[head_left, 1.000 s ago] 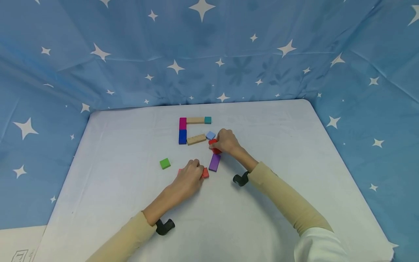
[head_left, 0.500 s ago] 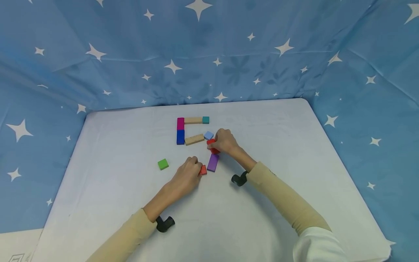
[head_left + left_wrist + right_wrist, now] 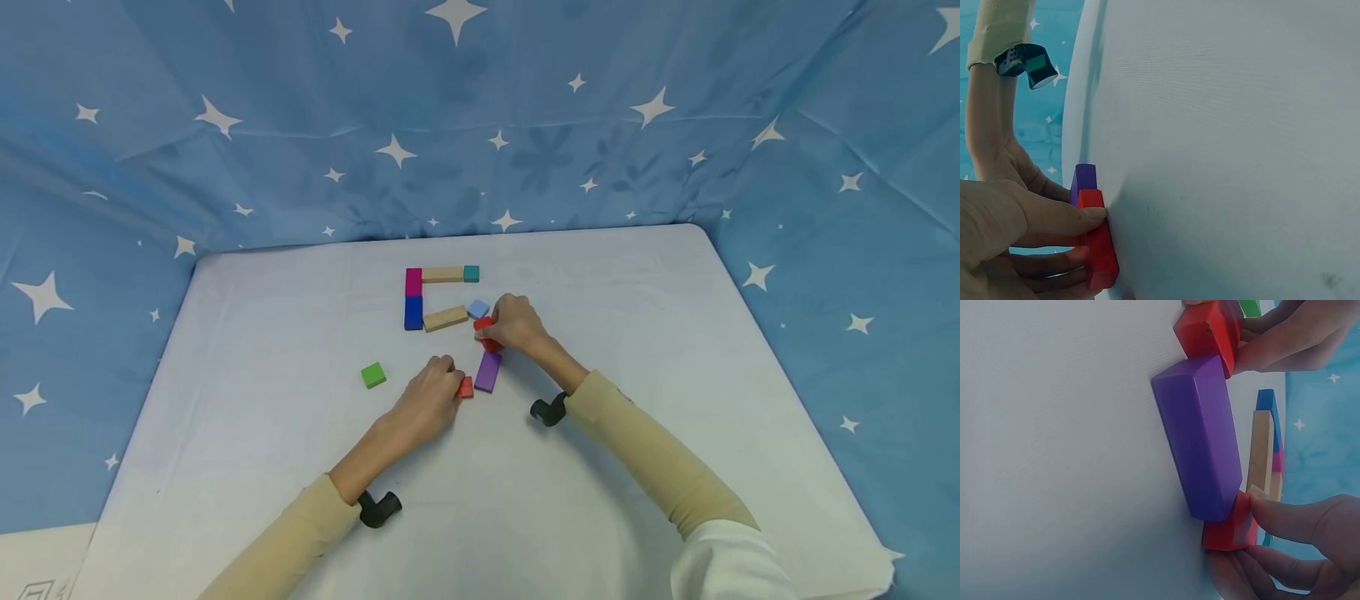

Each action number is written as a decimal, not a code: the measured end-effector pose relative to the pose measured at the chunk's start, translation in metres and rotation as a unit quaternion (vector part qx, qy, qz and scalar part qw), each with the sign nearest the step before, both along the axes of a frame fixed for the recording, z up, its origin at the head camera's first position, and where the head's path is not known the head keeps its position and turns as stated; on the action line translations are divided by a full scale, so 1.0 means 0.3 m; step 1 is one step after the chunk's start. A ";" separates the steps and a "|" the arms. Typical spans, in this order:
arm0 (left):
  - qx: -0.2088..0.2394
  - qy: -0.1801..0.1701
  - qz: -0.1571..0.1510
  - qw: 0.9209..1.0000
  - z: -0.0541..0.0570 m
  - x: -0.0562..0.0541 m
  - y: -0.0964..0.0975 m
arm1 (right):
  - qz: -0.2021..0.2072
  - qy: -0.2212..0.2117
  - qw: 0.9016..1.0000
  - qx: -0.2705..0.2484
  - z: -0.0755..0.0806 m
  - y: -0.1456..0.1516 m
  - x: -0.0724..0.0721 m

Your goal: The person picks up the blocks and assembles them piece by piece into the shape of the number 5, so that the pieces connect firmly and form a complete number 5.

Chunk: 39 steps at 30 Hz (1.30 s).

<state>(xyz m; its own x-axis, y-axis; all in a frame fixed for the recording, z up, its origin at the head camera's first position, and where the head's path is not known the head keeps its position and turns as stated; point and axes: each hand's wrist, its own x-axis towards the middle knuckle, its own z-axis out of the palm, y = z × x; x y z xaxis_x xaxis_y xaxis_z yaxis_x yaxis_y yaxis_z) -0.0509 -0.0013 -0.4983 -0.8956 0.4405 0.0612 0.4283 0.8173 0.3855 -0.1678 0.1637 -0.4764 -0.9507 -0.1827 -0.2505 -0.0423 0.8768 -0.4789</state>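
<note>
My left hand [image 3: 427, 402] pinches a red block [image 3: 1099, 247] between thumb and fingers, low on the table. In the head view only one end of it shows, just left of the purple block [image 3: 488, 372]. With thumb and fingers my right hand [image 3: 517, 324] grips another red block [image 3: 1229, 526] at the far end of the purple block. That purple block lies slanted between the two hands and neither holds it. Beyond the right hand's block lies a small light blue block [image 3: 478, 309], turned at an angle.
Farther back, a magenta block [image 3: 414, 282], a blue block [image 3: 413, 313], a wooden block [image 3: 442, 274] and a teal block [image 3: 471, 273] form a corner. A second wooden block [image 3: 446, 318] lies tilted. The green block [image 3: 373, 375] sits apart, left of the left hand.
My left hand has shifted slightly away from me with its red block, and a reddish bit left of that hand no longer shows. The right hand keeps its place. The head view moved slightly.
</note>
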 end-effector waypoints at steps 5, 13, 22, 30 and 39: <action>0.005 -0.005 -0.007 1.000 0.000 -0.002 -0.002 | -0.002 -0.002 1.000 -0.001 -0.002 0.000 -0.002; 0.001 -0.005 -0.012 1.000 -0.001 -0.005 -0.001 | 0.000 -0.002 1.000 -0.003 0.002 0.002 0.001; 0.000 -0.004 -0.017 1.000 0.002 -0.003 -0.007 | 0.001 -0.003 1.000 -0.002 0.001 0.002 0.001; -0.004 -0.014 0.003 1.000 0.011 0.002 -0.026 | 0.005 -0.003 1.000 -0.005 0.002 0.004 0.002; 0.005 -0.004 0.060 0.998 0.034 0.033 -0.080 | 0.006 -0.002 1.000 0.001 0.003 0.005 -0.003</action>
